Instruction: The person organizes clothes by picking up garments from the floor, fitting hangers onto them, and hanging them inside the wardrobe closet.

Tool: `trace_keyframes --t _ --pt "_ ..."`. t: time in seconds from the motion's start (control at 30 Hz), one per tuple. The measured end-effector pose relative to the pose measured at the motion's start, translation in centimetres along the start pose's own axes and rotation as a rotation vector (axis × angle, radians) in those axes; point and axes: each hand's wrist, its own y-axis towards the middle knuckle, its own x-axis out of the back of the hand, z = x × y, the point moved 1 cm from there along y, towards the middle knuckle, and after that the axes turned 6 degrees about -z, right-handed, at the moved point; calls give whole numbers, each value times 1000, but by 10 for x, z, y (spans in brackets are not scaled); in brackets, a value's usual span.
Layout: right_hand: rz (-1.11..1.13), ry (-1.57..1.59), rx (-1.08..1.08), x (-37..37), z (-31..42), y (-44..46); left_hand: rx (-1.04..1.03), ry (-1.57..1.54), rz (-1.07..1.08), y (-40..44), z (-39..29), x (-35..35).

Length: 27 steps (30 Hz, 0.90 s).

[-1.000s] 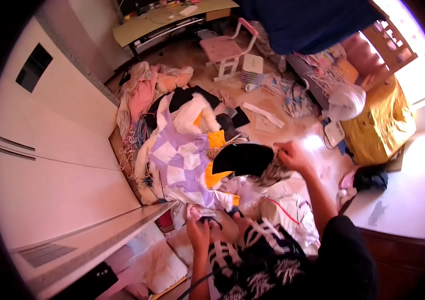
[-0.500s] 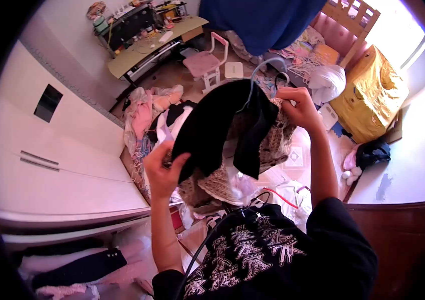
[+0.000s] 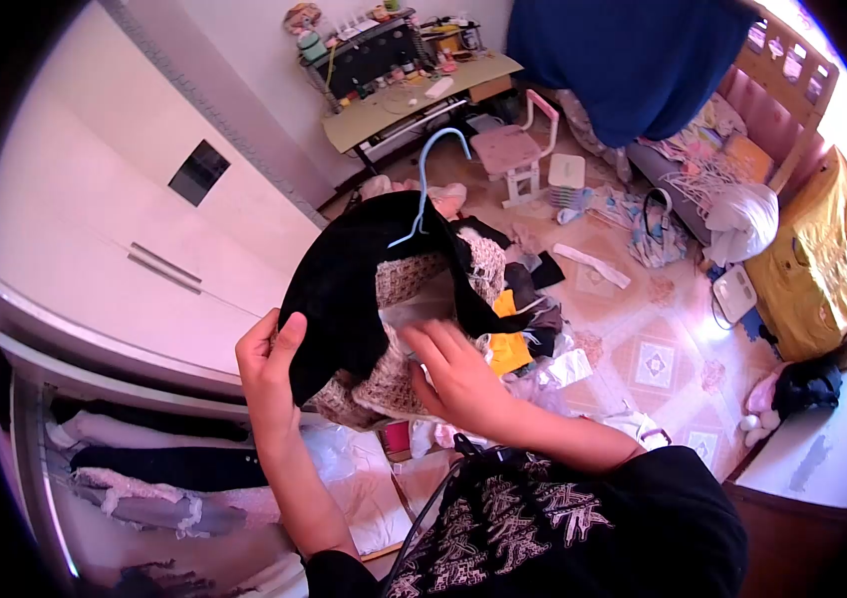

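A garment with a broad black collar (image 3: 344, 269) and beige knitted fabric (image 3: 389, 384) hangs in front of me on a light blue hanger (image 3: 423, 189), whose hook points up. My left hand (image 3: 272, 359) grips the black collar at its left edge, thumb on top. Over the knitted front, below the neck opening, lies my right hand (image 3: 453, 374) with its fingers extended and apart. Part of the hanger is hidden inside the garment.
At left stands a white wardrobe (image 3: 144, 229), with clothes (image 3: 164, 468) in its open lower part. Beyond are a desk (image 3: 394, 110), a pink chair (image 3: 508, 149) and a yellow bag (image 3: 822, 259). Clothes and a white strip (image 3: 591, 265) lie on the floor.
The garment was lifted and turned toward the wardrobe side. My left hand took hold of the collar; my right hand let go of the right side and moved to the front. The view swung left.
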Motion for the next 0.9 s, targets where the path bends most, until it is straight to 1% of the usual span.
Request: trace_keyframes --t 0.03,0.07,0.13,0.17,0.2,0.23,0.3,0.33,0.37,0.43,0.47,0.53,0.57,0.63,0.67,0.7,0.77,0.83,0.9 --pt "23 6 -12 -5 -17 4 25 -52 -3 -5 -6 -3" --pt "59 62 -12 -8 -25 6 44 -63 -42 -11 -16 -7" --pt "105 125 6 -19 -29 15 56 -86 -73 -12 -14 3" --pt "176 449 -144 -24 -31 19 76 -113 -81 -12 -12 7" --pt "245 769 -304 -28 -32 22 66 -66 -76 -12 -9 9" --pt "233 935 -414 -24 -27 35 63 -65 -81 -12 -2 16" --pt "179 1307 -467 -20 -32 67 41 2 70 -10 16 27" --pt "170 1419 -628 -12 -26 79 -29 42 96 -14 12 17" --pt "184 1422 -818 -5 -19 91 -110 90 62 -17 7 5" --pt "233 1484 -922 -7 -24 98 -120 150 119 -17 15 7" --pt "148 1469 -984 -15 -21 99 -111 148 116 -19 16 5" --pt "176 1486 -981 -20 -28 99 -173 112 72 -20 17 0" --pt "197 1506 -971 -21 -32 99 -161 118 68 -18 19 1" --pt "132 1528 -872 -18 -33 96 -392 307 55 -16 24 8" --pt "115 1542 -849 -17 -35 92 -466 404 -14 -12 28 13" --pt "96 1557 -833 -16 -36 87 -395 478 -86 -10 32 22" --pt "145 1510 -800 -10 -35 71 -368 421 -89 -2 39 25" --pt "158 1533 -812 1 -43 55 -445 516 -125 2 45 23" --pt "105 1585 -765 0 -60 31 -439 474 -104 7 46 20"
